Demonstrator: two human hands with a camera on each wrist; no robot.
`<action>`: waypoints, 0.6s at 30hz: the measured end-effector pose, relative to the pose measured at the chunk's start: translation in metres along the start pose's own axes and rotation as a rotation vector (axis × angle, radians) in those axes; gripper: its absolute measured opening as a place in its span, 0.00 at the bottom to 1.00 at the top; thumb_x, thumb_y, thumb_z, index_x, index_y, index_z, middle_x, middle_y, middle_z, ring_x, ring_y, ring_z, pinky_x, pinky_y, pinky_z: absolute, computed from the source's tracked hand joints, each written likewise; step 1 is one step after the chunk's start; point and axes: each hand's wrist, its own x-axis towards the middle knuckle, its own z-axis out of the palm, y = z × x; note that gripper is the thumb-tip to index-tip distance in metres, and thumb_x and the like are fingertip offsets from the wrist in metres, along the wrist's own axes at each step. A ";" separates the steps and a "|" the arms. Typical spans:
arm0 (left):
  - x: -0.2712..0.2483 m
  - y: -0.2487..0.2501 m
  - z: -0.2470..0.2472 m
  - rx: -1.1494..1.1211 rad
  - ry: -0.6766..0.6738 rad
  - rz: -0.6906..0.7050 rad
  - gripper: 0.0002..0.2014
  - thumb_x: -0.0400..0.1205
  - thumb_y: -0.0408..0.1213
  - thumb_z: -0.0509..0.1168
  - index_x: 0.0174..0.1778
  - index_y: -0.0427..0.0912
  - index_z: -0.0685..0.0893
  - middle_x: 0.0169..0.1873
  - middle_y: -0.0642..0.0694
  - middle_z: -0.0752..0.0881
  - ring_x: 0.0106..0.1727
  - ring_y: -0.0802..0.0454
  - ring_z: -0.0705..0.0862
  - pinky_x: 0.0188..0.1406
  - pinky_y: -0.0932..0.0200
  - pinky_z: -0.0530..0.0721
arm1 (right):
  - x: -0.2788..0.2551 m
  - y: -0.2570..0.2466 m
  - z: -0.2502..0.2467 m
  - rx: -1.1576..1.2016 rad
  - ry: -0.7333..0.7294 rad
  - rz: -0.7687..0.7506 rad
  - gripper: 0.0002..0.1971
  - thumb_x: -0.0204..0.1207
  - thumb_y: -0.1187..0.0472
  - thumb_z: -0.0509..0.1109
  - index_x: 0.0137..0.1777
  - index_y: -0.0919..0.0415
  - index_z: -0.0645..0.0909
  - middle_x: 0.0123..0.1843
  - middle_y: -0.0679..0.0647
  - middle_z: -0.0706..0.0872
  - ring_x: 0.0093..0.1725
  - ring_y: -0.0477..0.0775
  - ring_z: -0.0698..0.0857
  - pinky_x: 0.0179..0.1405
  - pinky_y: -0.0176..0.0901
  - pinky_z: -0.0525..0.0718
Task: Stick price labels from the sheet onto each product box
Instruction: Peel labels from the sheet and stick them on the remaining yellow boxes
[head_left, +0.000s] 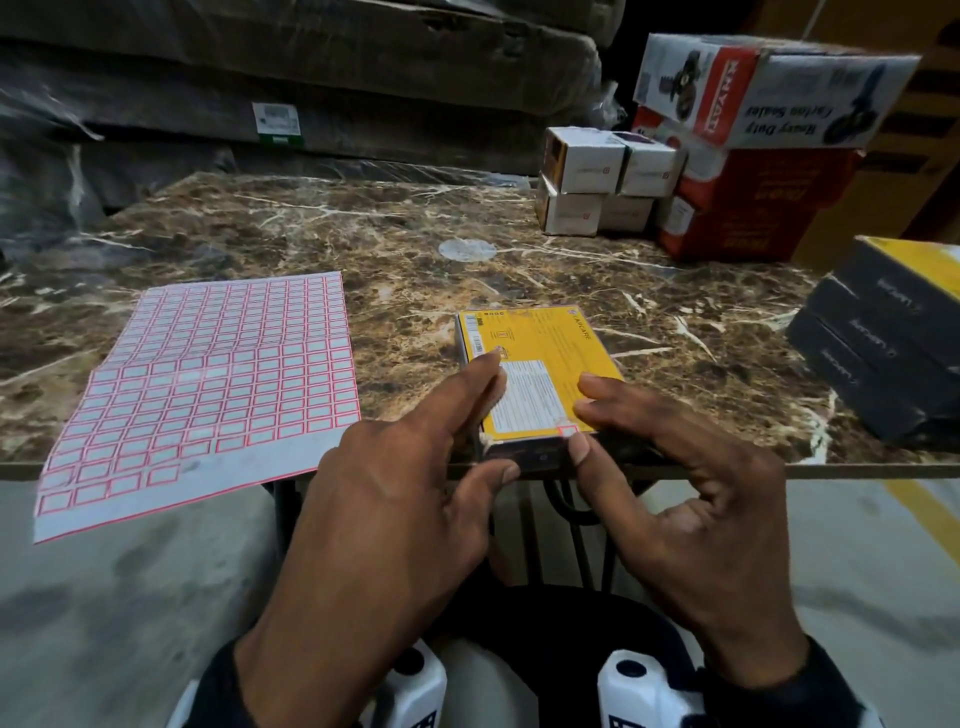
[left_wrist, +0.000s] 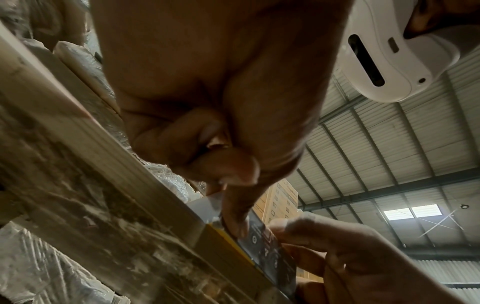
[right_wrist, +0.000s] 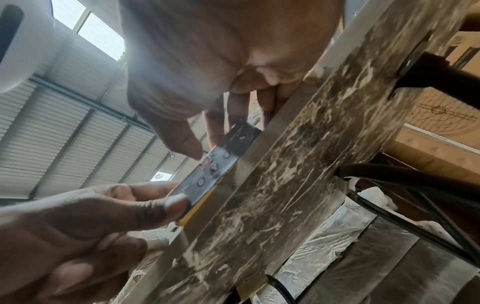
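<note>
Pressing the price label (head_left: 568, 431) onto the yellow box's (head_left: 540, 358) corner with my right thumb (head_left: 579, 448), left hand's (head_left: 415, 467) grip steadying it at the desk (head_left: 363, 228) edge.

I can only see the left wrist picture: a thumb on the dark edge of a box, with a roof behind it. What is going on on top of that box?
Observer: The top of the yellow box carries a small red-edged label at its near corner, and the right hand has its thumb on it.
Visitor: Where do the labels come from?
Observer: From a label sheet lying flat on the table, left of the box. Its nearest rows have gaps.
Visitor: Are there more boxes?
Observer: Yes, dark boxes are stacked at the table's right edge.
</note>
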 end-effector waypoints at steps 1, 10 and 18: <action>0.000 0.000 0.000 -0.006 0.003 0.003 0.37 0.75 0.58 0.70 0.83 0.71 0.68 0.62 0.63 0.91 0.43 0.49 0.94 0.46 0.47 0.92 | 0.000 0.000 0.000 -0.003 0.001 -0.004 0.11 0.78 0.54 0.82 0.57 0.55 0.95 0.64 0.44 0.94 0.64 0.39 0.92 0.59 0.52 0.94; 0.000 -0.001 0.001 0.002 0.004 0.018 0.34 0.75 0.57 0.70 0.80 0.69 0.73 0.60 0.63 0.92 0.35 0.48 0.92 0.43 0.47 0.92 | -0.003 0.003 0.003 -0.021 0.020 -0.025 0.12 0.75 0.57 0.85 0.56 0.58 0.95 0.64 0.47 0.94 0.64 0.42 0.93 0.60 0.52 0.93; -0.001 -0.005 0.003 -0.038 0.019 0.052 0.33 0.76 0.55 0.71 0.80 0.66 0.75 0.64 0.64 0.90 0.54 0.50 0.94 0.47 0.46 0.93 | -0.005 0.004 0.000 0.005 -0.024 -0.016 0.15 0.78 0.53 0.85 0.61 0.58 0.94 0.68 0.48 0.93 0.69 0.44 0.91 0.66 0.53 0.91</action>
